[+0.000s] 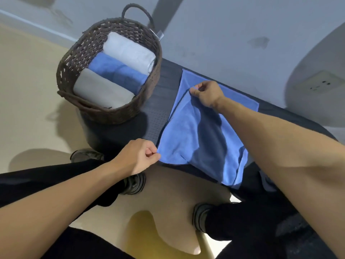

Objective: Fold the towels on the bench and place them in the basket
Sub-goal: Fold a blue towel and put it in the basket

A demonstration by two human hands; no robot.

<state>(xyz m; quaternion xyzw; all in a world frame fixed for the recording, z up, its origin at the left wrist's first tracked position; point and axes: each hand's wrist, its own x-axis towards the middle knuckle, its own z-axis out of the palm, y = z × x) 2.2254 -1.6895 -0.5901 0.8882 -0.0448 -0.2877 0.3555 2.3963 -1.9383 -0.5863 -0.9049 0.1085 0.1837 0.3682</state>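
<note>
A blue towel (188,139) lies spread across the dark bench (155,120), its near end hanging over the front edge. My left hand (139,156) pinches the towel's near left corner. My right hand (206,93) pinches a far corner that is lifted and folded over the cloth. At the bench's left end stands a dark woven basket (69,62). Inside it lie three folded towels side by side: a white one (128,50), a blue one (116,71) and a grey one (100,91).
A pale wall (224,34) runs behind the bench, with a socket plate (319,84) low at the right. Beige floor (28,90) lies to the left. My dark trouser legs and shoes (134,184) stand close in front of the bench.
</note>
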